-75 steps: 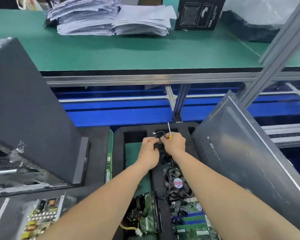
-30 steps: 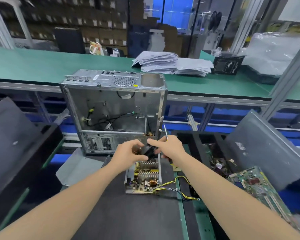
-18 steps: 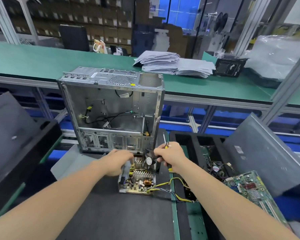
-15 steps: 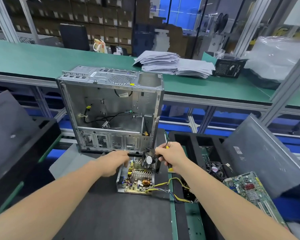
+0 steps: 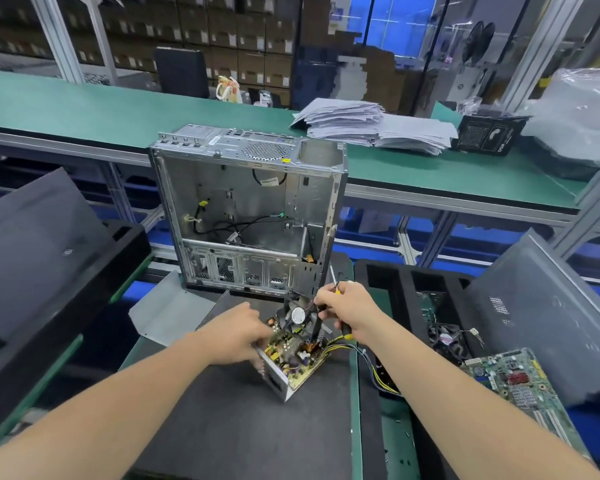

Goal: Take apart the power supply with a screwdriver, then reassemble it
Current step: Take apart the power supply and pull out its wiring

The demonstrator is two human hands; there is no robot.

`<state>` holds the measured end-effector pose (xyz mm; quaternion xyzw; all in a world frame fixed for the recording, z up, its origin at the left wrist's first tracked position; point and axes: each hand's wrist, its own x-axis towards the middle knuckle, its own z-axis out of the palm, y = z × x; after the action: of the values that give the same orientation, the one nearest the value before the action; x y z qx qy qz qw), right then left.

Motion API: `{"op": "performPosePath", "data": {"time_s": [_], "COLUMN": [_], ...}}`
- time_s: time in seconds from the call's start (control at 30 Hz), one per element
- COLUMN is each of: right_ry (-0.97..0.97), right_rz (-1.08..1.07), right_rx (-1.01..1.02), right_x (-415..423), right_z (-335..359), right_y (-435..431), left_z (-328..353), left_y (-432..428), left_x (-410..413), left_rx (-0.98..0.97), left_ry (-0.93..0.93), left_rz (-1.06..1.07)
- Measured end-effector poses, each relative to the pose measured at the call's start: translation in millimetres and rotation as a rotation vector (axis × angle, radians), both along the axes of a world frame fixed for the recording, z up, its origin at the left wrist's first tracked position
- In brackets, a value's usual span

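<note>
Power supply (image 5: pixel 284 370) tilts, clasped by left grip (image 5: pixel 237 337), right grip (image 5: pixel 349 311) pinching its fan (image 5: pixel 297 315) just above.

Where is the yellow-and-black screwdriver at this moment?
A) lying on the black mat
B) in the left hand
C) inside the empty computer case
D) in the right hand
D: the screwdriver pokes out under the right hand, whose fingers curl round it.
</note>
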<state>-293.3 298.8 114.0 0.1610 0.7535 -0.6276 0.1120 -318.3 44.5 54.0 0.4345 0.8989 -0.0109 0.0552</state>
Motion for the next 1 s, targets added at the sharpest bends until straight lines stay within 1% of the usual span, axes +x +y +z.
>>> {"op": "performPosePath", "data": {"time_s": [0.13, 0.2, 0.3, 0.37, 0.4, 0.47, 0.53, 0.6, 0.63, 0.67, 0.7, 0.73, 0.77, 0.9, 1.0], "right_ry": [0.008, 0.015, 0.033, 0.039, 0.045, 0.055, 0.051, 0.044, 0.041, 0.038, 0.038, 0.04, 0.043, 0.036, 0.01], "right_rz": [0.075, 0.102, 0.14, 0.165, 0.177, 0.195, 0.214, 0.247, 0.264, 0.279, 0.294, 0.309, 0.322, 0.324, 0.204], "right_rx": [-0.014, -0.02, -0.031, -0.024, -0.017, -0.014, -0.028, -0.051, -0.068, -0.086, -0.102, -0.113, -0.119, -0.116, -0.102], "right_x": [5, 8, 12, 15, 16, 18, 19, 19, 20, 20, 20, 21, 21, 21, 13], "right_z": [-2, -3, -4, -4, -5, -7, -7, -7, -8, -8, -8, -8, -9, -8, -8], "right_y": [-5, -6, -4, -2, -1, 2, 4, 5, 4, 3, 1, -1, -4, -11, -11], "left_z": [-5, -7, -8, -8, -7, -2, 5, 13, 17, 21, 24, 26, 29, 24, 15], "left_y": [8, 16, 29, 34, 34, 29, 20, 10, 6, 3, 2, 3, 4, 7, 1], "left_x": [32, 48, 66, 74, 78, 81, 77, 70, 65, 62, 59, 57, 55, 45, 40], "left_rx": [0.171, 0.229, 0.256, 0.282, 0.332, 0.511, 0.717, 0.854, 0.907, 0.952, 0.98, 0.979, 0.964, 0.943, 0.904], "left_ry": [-0.079, -0.09, -0.098, -0.156, -0.211, -0.29, -0.274, -0.26, -0.317, -0.415, -0.512, -0.571, -0.59, -0.565, -0.612], "left_rz": [0.112, 0.16, 0.259, 0.317, 0.353, 0.461, 0.59, 0.69, 0.717, 0.713, 0.684, 0.65, 0.615, 0.58, 0.616]}}
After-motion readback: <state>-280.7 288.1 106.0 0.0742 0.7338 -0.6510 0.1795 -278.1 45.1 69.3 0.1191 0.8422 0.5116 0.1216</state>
